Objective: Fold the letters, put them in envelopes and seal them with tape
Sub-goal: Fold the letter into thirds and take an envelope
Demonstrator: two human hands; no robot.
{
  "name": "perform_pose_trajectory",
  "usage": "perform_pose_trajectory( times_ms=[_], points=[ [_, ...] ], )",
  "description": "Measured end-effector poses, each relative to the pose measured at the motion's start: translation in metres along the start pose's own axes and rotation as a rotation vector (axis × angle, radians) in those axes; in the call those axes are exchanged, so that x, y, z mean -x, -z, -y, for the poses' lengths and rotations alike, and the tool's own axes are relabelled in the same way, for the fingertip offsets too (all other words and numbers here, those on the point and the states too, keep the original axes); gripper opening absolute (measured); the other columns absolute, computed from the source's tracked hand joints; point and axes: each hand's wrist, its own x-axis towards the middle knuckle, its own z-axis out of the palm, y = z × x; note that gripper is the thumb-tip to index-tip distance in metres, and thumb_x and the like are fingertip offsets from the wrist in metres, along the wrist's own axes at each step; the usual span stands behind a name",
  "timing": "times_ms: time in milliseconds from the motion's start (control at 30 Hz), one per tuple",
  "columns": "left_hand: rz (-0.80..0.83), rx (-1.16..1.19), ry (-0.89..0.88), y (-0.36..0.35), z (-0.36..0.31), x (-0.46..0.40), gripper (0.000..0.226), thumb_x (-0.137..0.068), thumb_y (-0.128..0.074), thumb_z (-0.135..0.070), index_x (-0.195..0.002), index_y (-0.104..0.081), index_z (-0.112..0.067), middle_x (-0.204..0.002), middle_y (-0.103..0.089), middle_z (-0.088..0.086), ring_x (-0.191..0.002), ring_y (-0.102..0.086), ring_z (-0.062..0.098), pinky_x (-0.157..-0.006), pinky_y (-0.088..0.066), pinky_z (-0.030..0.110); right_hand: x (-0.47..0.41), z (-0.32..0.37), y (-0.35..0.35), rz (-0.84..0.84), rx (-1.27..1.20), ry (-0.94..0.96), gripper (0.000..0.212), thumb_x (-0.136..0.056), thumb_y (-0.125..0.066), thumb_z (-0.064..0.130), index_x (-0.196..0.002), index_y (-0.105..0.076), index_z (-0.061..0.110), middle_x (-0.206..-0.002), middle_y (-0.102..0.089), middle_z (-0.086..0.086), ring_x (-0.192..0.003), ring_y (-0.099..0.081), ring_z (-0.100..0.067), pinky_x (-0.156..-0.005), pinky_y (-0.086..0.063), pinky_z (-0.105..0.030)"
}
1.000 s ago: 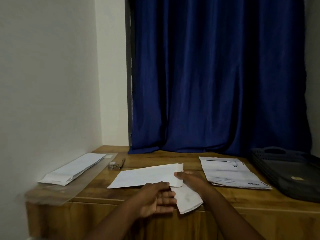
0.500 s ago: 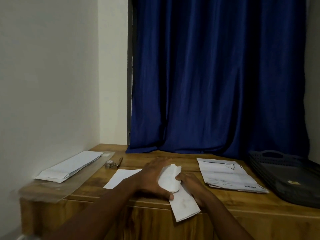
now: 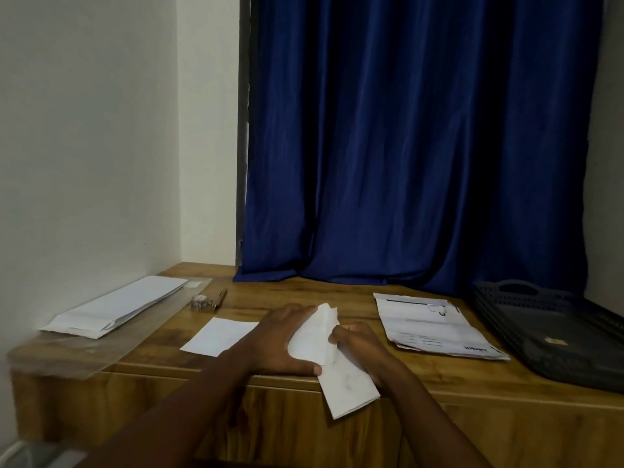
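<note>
Two hands work one letter (image 3: 312, 336) at the tabletop (image 3: 304, 292) front edge. Left hand (image 3: 280, 339) lies flat, covering its middle; right hand (image 3: 358, 346) pinches the raised fold. Envelope (image 3: 351, 388) beneath overhangs the edge, long axis toward the viewer.

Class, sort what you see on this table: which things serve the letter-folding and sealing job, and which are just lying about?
For the job: letter being folded under left hand and right hand; envelopes; tape roll; printed sheets.

Lying about: pen; dark tray; blue curtain.
</note>
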Motion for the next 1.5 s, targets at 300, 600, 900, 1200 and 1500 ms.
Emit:
perform_pose_trajectory(
  times_ms=[300, 600, 900, 1200, 1500],
  points=[
    [-0.035, -0.092, -0.038, 0.007, -0.008, 0.003, 0.125, -0.058, -0.062, -0.097, -0.154, 0.008, -0.056, -0.167, 0.001, -0.019, -0.154, -0.007, 0.017, -0.123, -0.024, 0.053, 0.002, 0.0, -0.002, -0.002, 0.089, 0.014, 0.016, -0.082, -0.072, 0.024, -0.067, -0.07, 0.021, -0.057, -0.069, 0.007, -0.05, -0.067, -0.004, -0.041, -0.042, -0.014],
    [-0.101, -0.184, -0.07, 0.006, -0.009, 0.006, 0.122, -0.063, -0.058, -0.096, -0.156, 0.006, -0.051, -0.166, -0.002, -0.017, -0.151, -0.011, 0.017, -0.123, -0.025, 0.05, 0.002, 0.0, -0.006, 0.0, 0.08, 0.057, 0.019, -0.085, -0.081, 0.037, -0.087, -0.075, 0.019, -0.076, -0.078, 0.009, -0.069, -0.075, -0.007, -0.048, -0.049, -0.013],
    [-0.305, -0.214, -0.212, 0.005, -0.008, 0.008, 0.113, -0.064, -0.052, -0.098, -0.156, -0.011, -0.046, -0.154, -0.025, -0.015, -0.135, -0.028, 0.01, -0.115, -0.029, 0.038, -0.005, 0.002, -0.007, -0.037, 0.16, 0.032, 0.017, -0.084, -0.081, 0.03, -0.082, -0.066, 0.023, -0.062, -0.072, 0.016, -0.06, -0.072, -0.003, -0.043, -0.048, -0.013],
    [-0.371, -0.181, -0.252, 0.003, -0.008, 0.01, 0.109, -0.068, -0.055, -0.095, -0.156, -0.019, -0.042, -0.153, -0.03, -0.016, -0.136, -0.032, 0.009, -0.117, -0.028, 0.036, -0.007, 0.016, -0.022, -0.16, 0.201, -0.088, 0.066, -0.072, -0.078, 0.07, -0.106, -0.053, 0.02, -0.09, -0.061, 0.006, -0.073, -0.06, -0.009, -0.051, -0.041, -0.022],
    [-0.438, -0.055, -0.071, -0.002, -0.003, 0.011, 0.109, -0.063, -0.058, -0.096, -0.153, -0.018, -0.047, -0.157, -0.028, -0.019, -0.139, -0.03, 0.005, -0.12, -0.027, 0.034, 0.006, 0.007, -0.012, -0.145, 0.06, 0.049, 0.042, -0.078, -0.073, 0.067, -0.088, -0.073, 0.026, -0.079, -0.075, 0.012, -0.073, -0.073, -0.009, -0.056, -0.052, -0.019]
  ],
)
